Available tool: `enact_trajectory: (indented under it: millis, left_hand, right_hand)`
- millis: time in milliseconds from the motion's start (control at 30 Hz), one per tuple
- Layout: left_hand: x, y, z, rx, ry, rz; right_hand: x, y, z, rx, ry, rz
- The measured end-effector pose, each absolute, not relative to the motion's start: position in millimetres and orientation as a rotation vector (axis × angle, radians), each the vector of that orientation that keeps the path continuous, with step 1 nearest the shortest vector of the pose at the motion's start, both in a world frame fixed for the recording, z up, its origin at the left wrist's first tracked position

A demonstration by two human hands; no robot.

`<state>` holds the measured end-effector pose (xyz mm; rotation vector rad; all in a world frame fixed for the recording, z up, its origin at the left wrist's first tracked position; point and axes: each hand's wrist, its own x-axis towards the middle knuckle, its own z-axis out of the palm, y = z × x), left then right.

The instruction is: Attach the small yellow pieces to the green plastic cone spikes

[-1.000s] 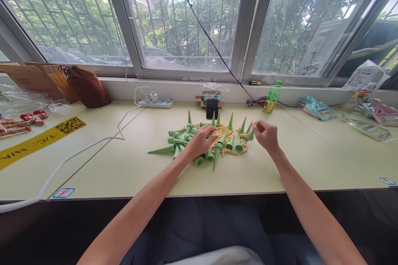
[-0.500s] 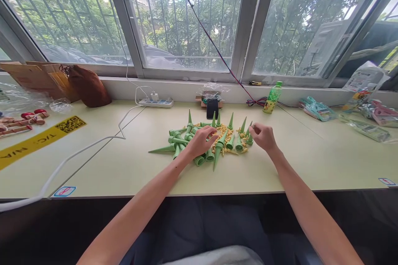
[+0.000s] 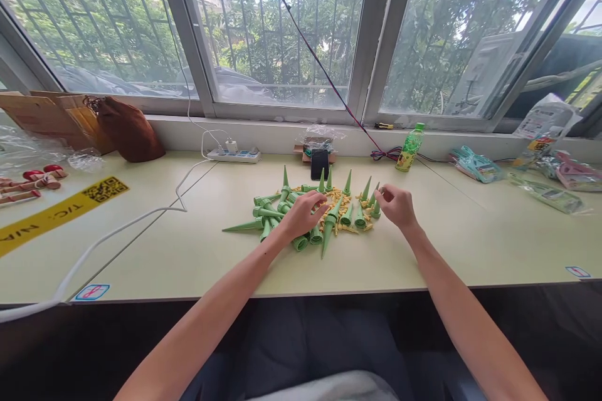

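Green plastic spikes with hollow round ends lie heaped on the table, and several stand upright with their points up. Small yellow plastic pieces are scattered among them. My left hand hovers over the middle of the heap, fingers curled together; whatever they may hold is hidden. At the heap's right edge, my right hand has its thumb and fingers pinched at the upper part of an upright green spike. Another green spike lies between my hands, its point toward me.
A black phone leans on a small box behind the heap. A green drink bottle stands back right, near packaged items. On the left are a power strip, white cable, brown pouch and wooden toys.
Both hands keep nearly the same places and poses. The whole view has shifted very slightly; the spikes and yellow pieces show no clear movement.
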<state>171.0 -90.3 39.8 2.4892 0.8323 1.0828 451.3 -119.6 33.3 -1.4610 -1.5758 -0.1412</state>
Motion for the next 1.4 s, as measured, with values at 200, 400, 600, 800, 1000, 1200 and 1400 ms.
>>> enact_trajectory:
  millis: [200,400,600,800,1000,1200,1400]
  left_hand:
    - [172,-90,39,2.490,0.819,1.083]
    - [171,-90,39,2.489,0.832,1.062]
    - [172,-90,39,2.495,0.832,1.070]
    - [172,-89,38,2.482,0.827,1.058]
    - [172,-90,39,2.487,0.830,1.049]
    - [171,-89,39,2.499,0.827,1.045]
    - [171,-88,39,2.497,0.832,1.037]
  right_hand:
    - [450,-120,33,-1.458,-1.568,-0.142]
    - [449,-120,34,-1.449,-1.571,-0.144]
    - [448,-119,33,-1.441,-1.580,-0.123]
    - [445,-114,32,-1.422,-1.589,-0.111]
    - [445,-107,30,-1.421,-1.573,-0.121]
    - [448,-100,27,-1.415,-1.566,-0.111]
    - [447,-96,26,-1.397,-1.589,-0.100]
